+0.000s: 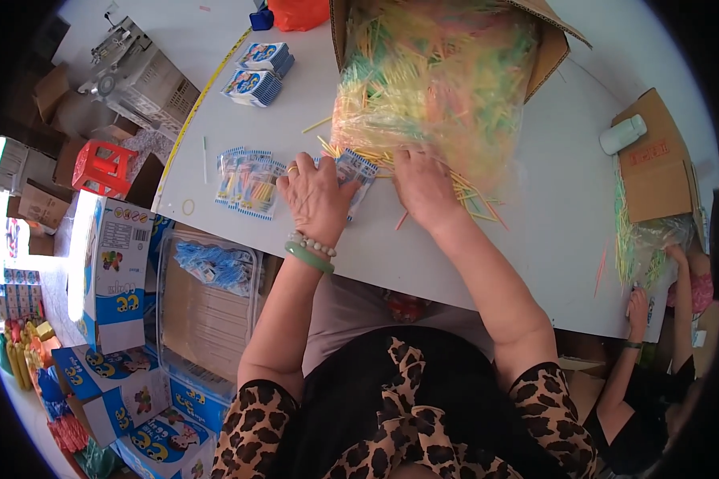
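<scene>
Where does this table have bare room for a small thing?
Mainly the white table between the bag of sticks and the rightmost carton; a smaller patch lies between the blue-white stacks and the filled packets. Crowded: around the left hand and right hand, with loose sticks.

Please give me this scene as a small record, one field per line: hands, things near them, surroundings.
left hand: left hand at a blue-edged packet; grip unclear
right hand: right hand over loose thin sticks; fingertips hidden
left of hands: clear-fronted packets, overlapping
beyond hands: open cardboard box with a plastic bag of coloured sticks
far left of table: two printed card stacks
surface: white table
right edge: co-worker's hand
</scene>
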`<state>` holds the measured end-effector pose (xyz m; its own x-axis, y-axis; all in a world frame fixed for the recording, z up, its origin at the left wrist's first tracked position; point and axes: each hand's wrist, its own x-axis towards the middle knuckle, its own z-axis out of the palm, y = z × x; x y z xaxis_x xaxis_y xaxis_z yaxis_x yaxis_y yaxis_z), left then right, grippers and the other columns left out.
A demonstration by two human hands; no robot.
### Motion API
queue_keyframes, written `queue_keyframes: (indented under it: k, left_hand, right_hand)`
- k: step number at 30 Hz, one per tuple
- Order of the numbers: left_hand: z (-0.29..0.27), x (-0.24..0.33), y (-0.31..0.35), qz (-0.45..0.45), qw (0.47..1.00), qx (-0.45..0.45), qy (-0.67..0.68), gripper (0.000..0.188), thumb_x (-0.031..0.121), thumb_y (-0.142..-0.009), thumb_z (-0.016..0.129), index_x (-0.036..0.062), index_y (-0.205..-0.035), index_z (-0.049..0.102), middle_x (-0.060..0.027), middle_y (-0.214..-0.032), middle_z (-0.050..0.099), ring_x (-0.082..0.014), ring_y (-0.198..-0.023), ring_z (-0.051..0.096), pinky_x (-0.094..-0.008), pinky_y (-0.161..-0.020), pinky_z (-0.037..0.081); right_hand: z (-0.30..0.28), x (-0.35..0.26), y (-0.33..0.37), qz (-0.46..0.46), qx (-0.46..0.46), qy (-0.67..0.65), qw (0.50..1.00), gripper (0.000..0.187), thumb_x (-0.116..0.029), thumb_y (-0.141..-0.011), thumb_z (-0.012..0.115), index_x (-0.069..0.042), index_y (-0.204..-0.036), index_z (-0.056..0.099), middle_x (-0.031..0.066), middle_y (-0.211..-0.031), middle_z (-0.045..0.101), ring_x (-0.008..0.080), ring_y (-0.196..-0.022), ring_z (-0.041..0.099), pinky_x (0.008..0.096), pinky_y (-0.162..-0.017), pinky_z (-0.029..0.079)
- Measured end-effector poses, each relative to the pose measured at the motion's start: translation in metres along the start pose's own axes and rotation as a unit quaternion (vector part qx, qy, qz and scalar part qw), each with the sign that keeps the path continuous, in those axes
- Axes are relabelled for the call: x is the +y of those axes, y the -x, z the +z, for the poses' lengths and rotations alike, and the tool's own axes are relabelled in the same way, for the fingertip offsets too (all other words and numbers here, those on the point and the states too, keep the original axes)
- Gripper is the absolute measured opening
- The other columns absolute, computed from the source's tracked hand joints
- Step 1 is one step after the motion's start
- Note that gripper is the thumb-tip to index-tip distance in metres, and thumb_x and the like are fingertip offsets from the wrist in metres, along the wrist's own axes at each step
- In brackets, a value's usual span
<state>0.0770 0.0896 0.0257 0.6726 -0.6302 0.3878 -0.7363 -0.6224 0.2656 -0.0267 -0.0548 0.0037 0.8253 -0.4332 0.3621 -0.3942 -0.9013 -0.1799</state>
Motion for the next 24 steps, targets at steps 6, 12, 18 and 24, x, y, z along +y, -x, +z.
queue_keyframes:
  k: [6,12,18,24]
  left_hand:
    - [0.014,-0.003,-0.001,-0.009,0.999,0.014,0.046,0.024,0.025,-0.069,0.075,0.0099,-0.082,0.062,-0.0074,-0.089,0.055,-0.0273,-0.092,0.052,-0.0417,-0.080,0.034]
    - [0.018,-0.011,-0.003,0.000,0.997,0.022,0.075,0.018,0.022,-0.074,0.071,0.0077,-0.070,0.059,-0.0059,-0.078,0.056,-0.0277,-0.083,0.055,-0.0412,-0.076,0.035]
    - [0.013,-0.012,-0.001,-0.013,0.998,0.014,0.065,0.022,0.026,-0.084,0.063,0.0066,-0.074,0.063,-0.0068,-0.078,0.058,-0.0279,-0.081,0.058,-0.0414,-0.074,0.036]
    - [0.000,-0.020,-0.001,-0.034,0.992,0.089,0.088,0.019,0.025,-0.089,0.059,0.0087,-0.082,0.066,-0.0084,-0.082,0.060,-0.0288,-0.079,0.058,-0.0411,-0.071,0.040]
  right_hand:
    - [-0.001,-0.014,-0.040,0.034,-0.191,-0.024,0.981,0.032,-0.002,-0.073,0.057,0.001,-0.105,0.058,0.0215,-0.107,0.059,0.0372,-0.105,0.055,0.0451,-0.091,0.044]
    - [0.025,-0.016,-0.050,-0.015,-0.118,0.048,0.992,0.039,-0.006,-0.075,0.055,0.001,-0.113,0.058,0.0224,-0.113,0.059,0.0379,-0.109,0.055,0.0480,-0.094,0.042]
    - [0.030,-0.012,-0.048,-0.016,-0.009,0.078,0.997,0.028,-0.009,-0.079,0.053,-0.003,-0.104,0.065,0.0207,-0.104,0.064,0.0364,-0.100,0.060,0.0477,-0.089,0.045]
    - [-0.020,0.005,-0.040,0.104,-0.234,-0.037,0.966,0.036,-0.005,-0.083,0.043,0.002,-0.115,0.056,0.0243,-0.119,0.056,0.0398,-0.112,0.052,0.0489,-0.099,0.038]
